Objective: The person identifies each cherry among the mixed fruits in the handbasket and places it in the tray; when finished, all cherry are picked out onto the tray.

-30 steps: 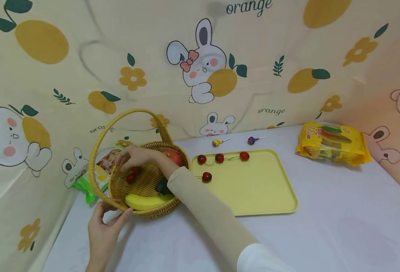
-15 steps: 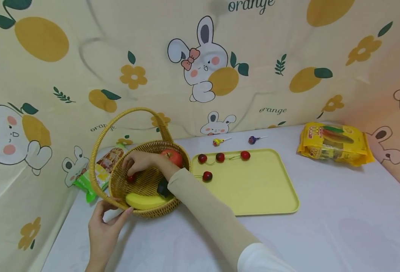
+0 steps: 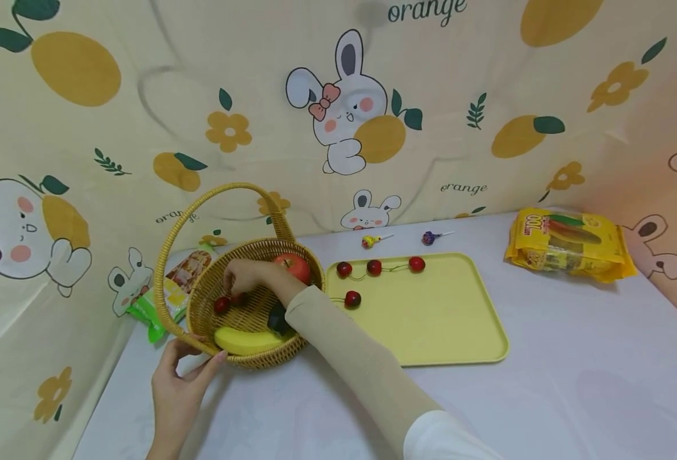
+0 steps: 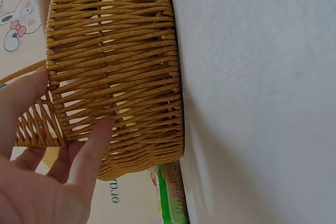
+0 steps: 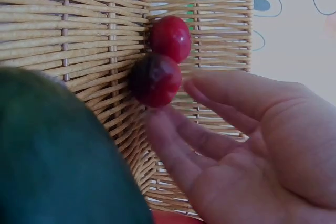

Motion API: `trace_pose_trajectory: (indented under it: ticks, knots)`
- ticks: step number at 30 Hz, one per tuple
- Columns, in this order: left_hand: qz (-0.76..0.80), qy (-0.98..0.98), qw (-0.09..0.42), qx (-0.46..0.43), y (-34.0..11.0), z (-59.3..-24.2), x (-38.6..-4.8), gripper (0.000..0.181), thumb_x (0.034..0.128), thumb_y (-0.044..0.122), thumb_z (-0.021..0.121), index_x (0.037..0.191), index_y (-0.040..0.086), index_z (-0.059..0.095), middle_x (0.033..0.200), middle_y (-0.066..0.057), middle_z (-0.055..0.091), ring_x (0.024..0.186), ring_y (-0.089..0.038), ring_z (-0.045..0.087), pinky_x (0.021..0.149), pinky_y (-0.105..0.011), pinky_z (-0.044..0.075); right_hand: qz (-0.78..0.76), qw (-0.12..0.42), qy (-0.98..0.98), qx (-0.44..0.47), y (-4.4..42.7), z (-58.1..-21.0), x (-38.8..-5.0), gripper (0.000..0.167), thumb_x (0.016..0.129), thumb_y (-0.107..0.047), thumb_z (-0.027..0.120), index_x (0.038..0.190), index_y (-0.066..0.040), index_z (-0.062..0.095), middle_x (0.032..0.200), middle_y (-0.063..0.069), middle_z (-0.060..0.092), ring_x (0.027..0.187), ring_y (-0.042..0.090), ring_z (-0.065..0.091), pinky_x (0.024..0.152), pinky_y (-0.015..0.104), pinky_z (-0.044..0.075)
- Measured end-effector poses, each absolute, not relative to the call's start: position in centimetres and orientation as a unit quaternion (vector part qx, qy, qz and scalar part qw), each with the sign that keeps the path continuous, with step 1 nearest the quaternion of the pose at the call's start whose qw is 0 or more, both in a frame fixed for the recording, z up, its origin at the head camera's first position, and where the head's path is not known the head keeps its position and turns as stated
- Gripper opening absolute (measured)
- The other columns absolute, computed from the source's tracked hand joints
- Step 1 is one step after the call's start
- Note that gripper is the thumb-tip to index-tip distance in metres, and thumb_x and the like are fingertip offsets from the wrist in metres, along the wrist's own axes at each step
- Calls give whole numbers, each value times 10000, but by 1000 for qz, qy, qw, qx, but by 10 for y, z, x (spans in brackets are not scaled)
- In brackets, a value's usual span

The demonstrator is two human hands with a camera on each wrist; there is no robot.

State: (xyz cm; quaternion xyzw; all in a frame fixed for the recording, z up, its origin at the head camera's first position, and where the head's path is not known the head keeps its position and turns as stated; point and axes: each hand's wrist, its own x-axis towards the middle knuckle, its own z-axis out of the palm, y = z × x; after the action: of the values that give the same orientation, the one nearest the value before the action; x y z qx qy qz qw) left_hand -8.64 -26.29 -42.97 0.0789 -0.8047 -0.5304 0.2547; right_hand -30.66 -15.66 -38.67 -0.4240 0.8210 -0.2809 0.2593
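A wicker basket (image 3: 200, 306) with a tall handle stands on the left side of the table. My left hand (image 3: 180, 383) grips its near left rim, thumb and fingers on either side of the weave. Inside the basket, my right hand (image 3: 249, 275) is at two dark red cherries (image 5: 170, 40). In the right wrist view its thumb and fingers are parted, with fingertips at the edge of the nearer cherry (image 5: 156, 80). Also inside are a banana (image 3: 246, 342), a red apple (image 3: 294, 265) and a dark object (image 3: 278, 318), partly covered by the sleeve.
To the right lies a yellow tray (image 3: 448, 319) with several cherries (image 3: 374, 268). Behind it are a yellow lollipop (image 3: 369, 241) and a purple lollipop (image 3: 428, 238). A yellow snack bag (image 3: 568, 246) sits at the far right. A green-ended packet (image 3: 154, 322) leans behind the basket.
My right hand has moved rightward inside the basket, from its left wall. One cherry now shows slightly right of where it was. My left hand keeps its place on the rim.
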Motion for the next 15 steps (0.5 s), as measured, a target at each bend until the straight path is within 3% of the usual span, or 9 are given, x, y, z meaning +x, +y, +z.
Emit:
trace_pose_trajectory:
  ticks: [4,9,15]
  knots:
    - [-532,-804,253,80,-263,-430,-87,409,763,-100,815,1103,-55,592,995,-64,569,939,-126,572,694,-184,609,-286,298,804,-428,-154,-388,-306,313,928,65,593,1219,-12,679,1250,95,621,864,137,526,645,205,465]
    - [-528,-807,250,86,-263,-430,-86,408,768,-77,822,1104,-41,595,983,-43,568,933,-123,575,684,-174,606,-329,360,768,-415,-153,-387,-305,421,892,148,549,1275,-5,633,1139,108,621,758,150,546,660,315,540]
    - [-520,-812,247,92,-263,-429,-86,402,775,-58,825,1102,-30,593,984,-32,567,943,-122,565,688,-167,603,-352,438,731,-387,-153,-386,-303,393,884,127,618,1251,-10,589,1004,108,603,798,162,595,837,413,595]
